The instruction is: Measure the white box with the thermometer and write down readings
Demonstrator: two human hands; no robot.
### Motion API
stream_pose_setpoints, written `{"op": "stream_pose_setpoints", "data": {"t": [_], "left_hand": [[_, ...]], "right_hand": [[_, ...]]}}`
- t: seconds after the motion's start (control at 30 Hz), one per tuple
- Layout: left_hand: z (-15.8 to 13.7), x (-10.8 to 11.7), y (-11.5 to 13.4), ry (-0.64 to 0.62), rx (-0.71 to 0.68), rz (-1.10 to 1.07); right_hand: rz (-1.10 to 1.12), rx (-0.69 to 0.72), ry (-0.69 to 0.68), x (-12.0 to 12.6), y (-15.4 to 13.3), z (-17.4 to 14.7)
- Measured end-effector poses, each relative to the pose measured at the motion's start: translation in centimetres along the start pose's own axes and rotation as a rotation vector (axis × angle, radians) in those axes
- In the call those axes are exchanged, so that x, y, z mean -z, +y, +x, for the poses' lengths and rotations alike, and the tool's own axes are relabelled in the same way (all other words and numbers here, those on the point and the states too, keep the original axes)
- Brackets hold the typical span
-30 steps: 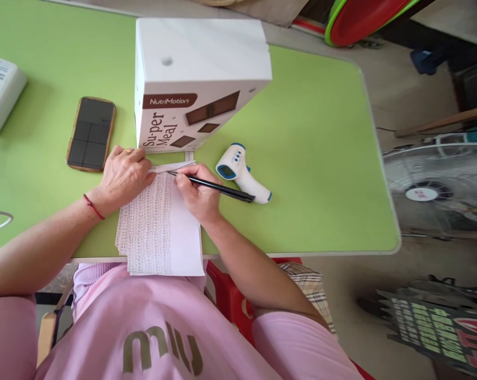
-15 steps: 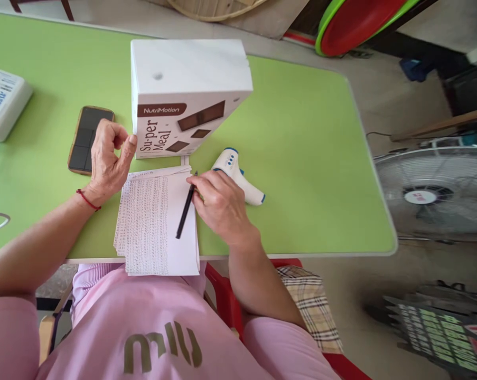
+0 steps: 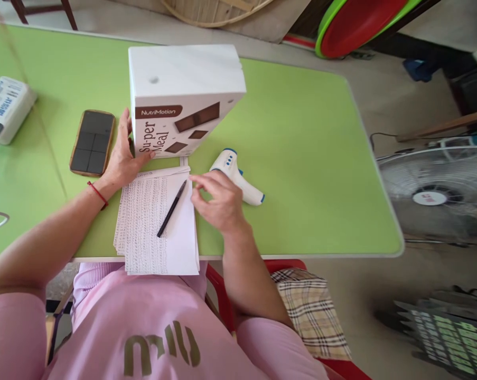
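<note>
Wht power bank, cable in, far L on grn desk; smartphone next. L hand grasping NutriMotion box, thumb on front, fingers round L side. Handwritten sheets in front, overhanging edge, blk pen lying on top. R hand empty, fingers slack, part-bent, nr pen; IR thermometer partly behind it.

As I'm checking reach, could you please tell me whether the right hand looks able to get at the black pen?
Probably yes: the right hand looks empty, and the black pen lies uncovered nearby on the written sheets.
</note>
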State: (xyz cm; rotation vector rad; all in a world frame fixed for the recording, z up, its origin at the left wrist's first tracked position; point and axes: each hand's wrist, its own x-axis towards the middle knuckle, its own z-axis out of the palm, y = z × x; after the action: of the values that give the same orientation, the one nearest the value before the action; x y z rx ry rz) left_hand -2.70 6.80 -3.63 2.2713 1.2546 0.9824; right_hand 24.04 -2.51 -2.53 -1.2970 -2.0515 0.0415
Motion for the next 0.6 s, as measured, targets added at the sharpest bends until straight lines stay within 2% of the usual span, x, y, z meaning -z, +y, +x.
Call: {"op": "stream_pose_setpoints", "data": {"t": [0.07, 0.13, 0.2, 0.27, 0.47, 0.53, 0.6], "left_hand": [[0.1, -0.1, 0.0, 0.069, 0.038, -0.05], [0.0, -0.1, 0.4, 0.085, 0.092, -0.11], [-0.1, -0.1, 0.9, 0.094, 0.144, -0.168], [-0.4, 0.0, 1.0, 0.114, 0.155, -0.217], [-1.2, -0.3, -0.1, 0.131, 0.113, -0.432], [-1.3, -0.5, -0.3, 0.145, 0.111, -0.518], [-1.4, -0.6, -0.1, 0.163, 0.113, -0.576]], "right_hand": [[-0.068, -0.138, 0.134, 0.4, 1.6, -0.1], [-0.215, -0.27, 0.223, 0.8, 3.3, -0.5], [-0.346, -0.38, 0.203, 1.1, 4.7, -1.1], [-0.395, -0.472, 0.11, 1.2, 5.7, -1.7], [-0.343, -0.702, -0.104, 1.8, 5.8, -1.4], [-0.282, -0.764, -0.071, 2.1, 5.3, -0.6], [-0.125, -0.755, 0.094, 2.2, 4.4, 0.1]]}}
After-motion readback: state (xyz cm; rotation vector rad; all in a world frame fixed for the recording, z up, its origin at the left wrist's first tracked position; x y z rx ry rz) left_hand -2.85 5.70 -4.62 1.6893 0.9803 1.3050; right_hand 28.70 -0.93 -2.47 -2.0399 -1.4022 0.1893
